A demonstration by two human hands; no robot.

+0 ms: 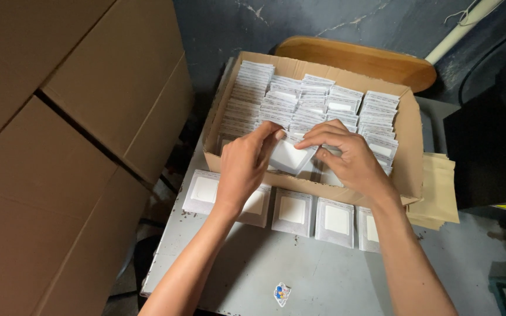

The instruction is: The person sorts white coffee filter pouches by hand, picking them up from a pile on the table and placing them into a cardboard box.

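Note:
An open cardboard box sits on a grey table, packed with rows of small white pouches standing on edge. Both hands reach over the box's near wall. My left hand and my right hand together pinch one white pouch with a pale square window, held just above the near row. On the table in front of the box lies a row of several flat white pouches with square windows.
Large closed cardboard cartons are stacked at the left. A stack of tan paper bags lies right of the box. A wooden seat is behind it, a dark machine at right, a small sticker near the table edge.

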